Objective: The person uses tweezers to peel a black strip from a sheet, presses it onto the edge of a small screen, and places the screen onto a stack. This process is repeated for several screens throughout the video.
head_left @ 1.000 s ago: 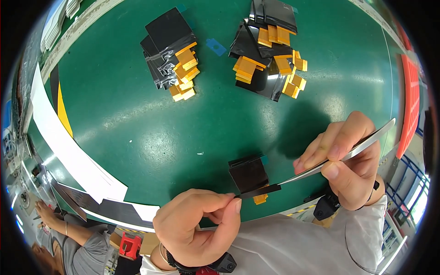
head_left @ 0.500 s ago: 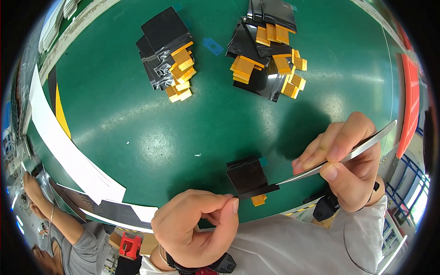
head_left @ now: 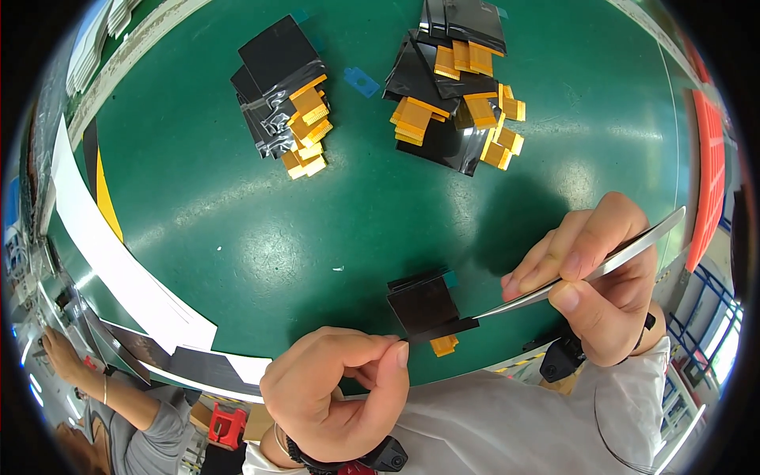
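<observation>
My right hand [head_left: 598,277] is closed on a pair of steel tweezers [head_left: 633,250]. The tweezers' tips meet the right end of a thin black strip [head_left: 443,328]. My left hand [head_left: 340,392] pinches the strip's left end between thumb and forefinger. The strip lies across the lower part of a small black display panel [head_left: 419,305], in front of me near the table's edge. Below the strip, the panel's orange flex cable [head_left: 445,345] sticks out. More dark panels seem stacked underneath, with a teal tab [head_left: 450,279] at the upper right corner.
Two piles of black panels with orange flex cables, a left pile [head_left: 277,59] and a right pile [head_left: 443,79], lie on the green table [head_left: 237,214]. A blue film piece [head_left: 362,81] lies between them. White sheets [head_left: 119,261] line the left edge; a co-worker's arm [head_left: 103,384] is beyond.
Both hands keep nearly the same pose at the strip. The whole table scene has shifted slightly left in view. At lower left, the co-worker's hand has moved down.
</observation>
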Action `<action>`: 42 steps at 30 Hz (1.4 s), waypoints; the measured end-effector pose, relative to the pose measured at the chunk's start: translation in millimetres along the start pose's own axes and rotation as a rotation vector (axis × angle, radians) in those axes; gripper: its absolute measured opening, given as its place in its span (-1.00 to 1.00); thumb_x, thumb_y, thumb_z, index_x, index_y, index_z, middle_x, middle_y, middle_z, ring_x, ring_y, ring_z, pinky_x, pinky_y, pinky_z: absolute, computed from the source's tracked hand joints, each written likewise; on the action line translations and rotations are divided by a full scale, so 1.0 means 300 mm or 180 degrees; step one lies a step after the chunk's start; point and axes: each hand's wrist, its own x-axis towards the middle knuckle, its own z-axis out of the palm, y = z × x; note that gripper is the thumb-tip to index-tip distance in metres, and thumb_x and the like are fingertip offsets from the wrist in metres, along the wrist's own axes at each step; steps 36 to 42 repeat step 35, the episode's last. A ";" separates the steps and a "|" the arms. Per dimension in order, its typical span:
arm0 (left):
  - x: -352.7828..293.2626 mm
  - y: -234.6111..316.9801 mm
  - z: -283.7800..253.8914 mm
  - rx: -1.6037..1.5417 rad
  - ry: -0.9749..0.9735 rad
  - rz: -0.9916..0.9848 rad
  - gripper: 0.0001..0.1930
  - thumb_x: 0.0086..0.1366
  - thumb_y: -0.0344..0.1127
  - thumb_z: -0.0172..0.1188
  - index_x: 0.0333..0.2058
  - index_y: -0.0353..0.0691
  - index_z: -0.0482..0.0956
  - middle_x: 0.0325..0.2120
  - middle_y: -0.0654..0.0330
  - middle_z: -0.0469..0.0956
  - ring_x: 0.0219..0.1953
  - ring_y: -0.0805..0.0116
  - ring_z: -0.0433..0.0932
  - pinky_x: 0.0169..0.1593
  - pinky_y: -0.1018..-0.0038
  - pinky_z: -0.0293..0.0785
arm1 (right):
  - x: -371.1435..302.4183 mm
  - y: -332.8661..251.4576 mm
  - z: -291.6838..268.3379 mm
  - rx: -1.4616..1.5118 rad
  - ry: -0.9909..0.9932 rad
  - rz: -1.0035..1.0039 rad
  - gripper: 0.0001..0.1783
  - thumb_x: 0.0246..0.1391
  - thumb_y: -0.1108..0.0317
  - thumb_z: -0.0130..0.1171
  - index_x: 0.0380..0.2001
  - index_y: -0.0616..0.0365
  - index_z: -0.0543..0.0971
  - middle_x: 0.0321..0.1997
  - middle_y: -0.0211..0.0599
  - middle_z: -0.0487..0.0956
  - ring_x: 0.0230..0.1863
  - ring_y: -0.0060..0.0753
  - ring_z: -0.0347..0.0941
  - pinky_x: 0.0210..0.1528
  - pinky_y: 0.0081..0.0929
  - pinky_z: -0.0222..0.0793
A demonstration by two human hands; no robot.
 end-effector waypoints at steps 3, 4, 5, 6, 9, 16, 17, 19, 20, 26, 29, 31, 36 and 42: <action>0.000 0.003 0.002 0.0005 0.0010 -0.0019 -0.89 -0.05 -0.63 0.26 -0.54 -0.38 0.49 -0.66 0.17 0.50 -0.67 0.57 0.46 -0.62 0.71 0.36 | -0.002 -0.002 -0.002 -0.0014 0.0001 0.0009 -0.80 -0.01 0.55 0.06 -0.36 0.16 0.26 -0.46 -0.16 0.49 -0.32 -0.24 0.56 -0.18 -0.38 0.53; 0.000 0.004 0.002 0.0011 0.0013 -0.0035 -0.90 -0.04 -0.63 0.26 -0.54 -0.38 0.49 -0.65 0.17 0.50 -0.67 0.57 0.46 -0.62 0.71 0.36 | -0.003 -0.003 -0.003 -0.0034 -0.0005 0.0017 -0.80 -0.01 0.55 0.06 -0.36 0.16 0.26 -0.46 -0.16 0.49 -0.32 -0.24 0.56 -0.18 -0.38 0.53; 0.000 0.005 0.002 0.0017 0.0016 -0.0050 -0.90 -0.04 -0.62 0.25 -0.54 -0.38 0.49 -0.65 0.17 0.50 -0.67 0.57 0.46 -0.62 0.71 0.36 | -0.004 -0.005 -0.004 -0.0055 -0.0011 0.0025 -0.80 -0.01 0.56 0.06 -0.36 0.16 0.26 -0.46 -0.16 0.49 -0.32 -0.23 0.56 -0.17 -0.37 0.53; 0.000 0.006 0.003 0.0016 0.0013 -0.0049 -0.90 -0.04 -0.62 0.25 -0.54 -0.38 0.49 -0.65 0.17 0.50 -0.67 0.57 0.46 -0.62 0.71 0.36 | -0.005 -0.006 -0.005 -0.0075 -0.0017 0.0033 -0.80 -0.01 0.56 0.05 -0.35 0.16 0.26 -0.46 -0.16 0.49 -0.31 -0.23 0.56 -0.17 -0.37 0.53; 0.000 0.005 0.001 0.0016 -0.0012 -0.0088 -0.90 -0.04 -0.62 0.25 -0.53 -0.38 0.50 -0.65 0.17 0.50 -0.67 0.57 0.46 -0.63 0.71 0.36 | -0.003 -0.002 -0.008 -0.0060 -0.0061 -0.0002 -0.80 -0.01 0.57 0.05 -0.35 0.17 0.26 -0.46 -0.15 0.49 -0.32 -0.23 0.56 -0.17 -0.37 0.53; 0.000 0.006 0.001 0.0027 -0.0012 -0.0054 -0.90 -0.04 -0.63 0.24 -0.53 -0.38 0.50 -0.65 0.17 0.50 -0.67 0.58 0.45 -0.63 0.71 0.35 | -0.002 -0.003 -0.012 -0.0136 -0.0142 -0.0053 -0.80 -0.02 0.59 0.04 -0.34 0.18 0.26 -0.43 -0.12 0.48 -0.31 -0.22 0.55 -0.17 -0.37 0.52; 0.000 0.006 0.002 0.0034 -0.0013 -0.0055 -0.90 -0.04 -0.63 0.24 -0.53 -0.38 0.50 -0.65 0.18 0.50 -0.67 0.58 0.45 -0.64 0.71 0.34 | -0.002 -0.005 -0.013 -0.0171 -0.0159 -0.0049 -0.80 -0.02 0.59 0.03 -0.34 0.19 0.26 -0.42 -0.11 0.48 -0.31 -0.21 0.55 -0.17 -0.37 0.52; -0.002 0.004 0.001 0.0036 -0.0009 -0.0048 -0.90 -0.04 -0.63 0.24 -0.52 -0.38 0.50 -0.65 0.17 0.50 -0.67 0.58 0.45 -0.63 0.71 0.34 | -0.002 -0.004 -0.014 -0.0203 -0.0181 -0.0050 -0.80 -0.02 0.59 0.03 -0.34 0.19 0.25 -0.41 -0.10 0.48 -0.31 -0.21 0.55 -0.18 -0.37 0.52; -0.003 0.001 0.001 0.0038 -0.0008 -0.0045 -0.90 -0.04 -0.63 0.24 -0.52 -0.38 0.50 -0.65 0.17 0.50 -0.67 0.58 0.45 -0.63 0.72 0.34 | -0.003 -0.003 -0.014 -0.0194 -0.0186 -0.0054 -0.80 -0.02 0.59 0.03 -0.33 0.19 0.26 -0.41 -0.09 0.48 -0.30 -0.21 0.55 -0.17 -0.37 0.51; -0.006 -0.004 0.007 -0.0009 0.0067 -0.0013 -0.90 -0.04 -0.63 0.25 -0.52 -0.38 0.50 -0.64 0.16 0.50 -0.67 0.58 0.45 -0.64 0.73 0.32 | -0.003 -0.014 -0.008 -0.0412 -0.0199 0.0062 -0.79 -0.03 0.60 0.06 -0.34 0.21 0.27 -0.40 -0.10 0.47 -0.29 -0.23 0.53 -0.15 -0.40 0.48; -0.011 0.005 0.000 0.0006 0.0050 -0.0136 -0.90 -0.04 -0.62 0.24 -0.51 -0.38 0.50 -0.62 0.14 0.52 -0.65 0.53 0.47 -0.60 0.70 0.36 | -0.004 -0.019 -0.006 -0.0500 -0.0116 -0.0001 -0.82 0.00 0.56 0.04 -0.34 0.21 0.29 -0.40 -0.12 0.46 -0.30 -0.24 0.52 -0.15 -0.40 0.47; -0.016 0.003 -0.003 -0.0199 0.0076 -0.0011 -0.90 -0.03 -0.62 0.24 -0.50 -0.38 0.51 -0.61 0.13 0.52 -0.64 0.50 0.48 -0.58 0.68 0.38 | -0.007 -0.026 -0.006 -0.0551 -0.0069 -0.0051 -0.84 0.01 0.54 0.04 -0.34 0.20 0.29 -0.40 -0.13 0.46 -0.31 -0.24 0.52 -0.15 -0.40 0.47; -0.033 -0.019 -0.013 -0.1064 0.0019 0.0387 -0.89 -0.02 -0.63 0.23 -0.46 -0.36 0.51 -0.50 0.07 0.57 -0.56 0.36 0.53 -0.47 0.62 0.46 | -0.014 -0.049 -0.002 -0.0155 0.0348 -0.0268 -0.89 0.08 0.43 -0.01 -0.34 0.17 0.31 -0.39 -0.16 0.45 -0.33 -0.23 0.50 -0.16 -0.37 0.46; -0.033 -0.019 -0.013 -0.1064 0.0019 0.0387 -0.89 -0.02 -0.63 0.23 -0.46 -0.36 0.51 -0.50 0.07 0.57 -0.56 0.36 0.53 -0.47 0.62 0.46 | -0.014 -0.049 -0.002 -0.0155 0.0348 -0.0268 -0.89 0.08 0.43 -0.01 -0.34 0.17 0.31 -0.39 -0.16 0.45 -0.33 -0.23 0.50 -0.16 -0.37 0.46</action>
